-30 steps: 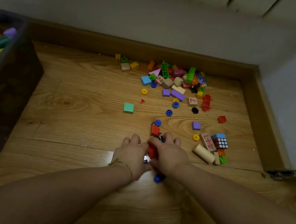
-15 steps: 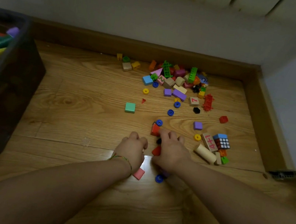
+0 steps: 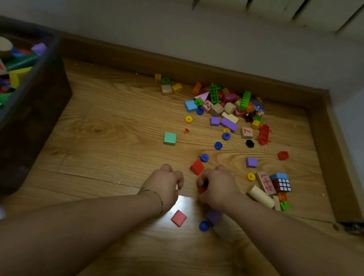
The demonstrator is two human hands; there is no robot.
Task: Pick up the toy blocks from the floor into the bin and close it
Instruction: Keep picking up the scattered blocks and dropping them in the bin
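My left hand (image 3: 165, 184) is curled shut on the wooden floor, a pale scrap showing at its fingers; what it holds I cannot tell. My right hand (image 3: 217, 187) is closed around a small red block (image 3: 202, 190). A red wedge block (image 3: 197, 166) lies just beyond the hands, a flat red square (image 3: 178, 218) below my left wrist, a purple block (image 3: 213, 216) and a blue ring (image 3: 204, 225) under my right wrist. The dark bin (image 3: 25, 113) stands at the left, holding several blocks. A heap of coloured blocks (image 3: 226, 106) sits by the far skirting board.
A green square block (image 3: 170, 138) lies alone mid-floor. At right are a puzzle cube (image 3: 282, 183), a "4+1" block (image 3: 265, 183) and a wooden cylinder (image 3: 260, 195). Wooden skirting (image 3: 337, 162) borders the floor at back and right; a radiator hangs above.
My hands have drawn apart a little and closed into fists. The flat red square, purple block and blue ring beneath them have come into view. The camera has tilted slightly.
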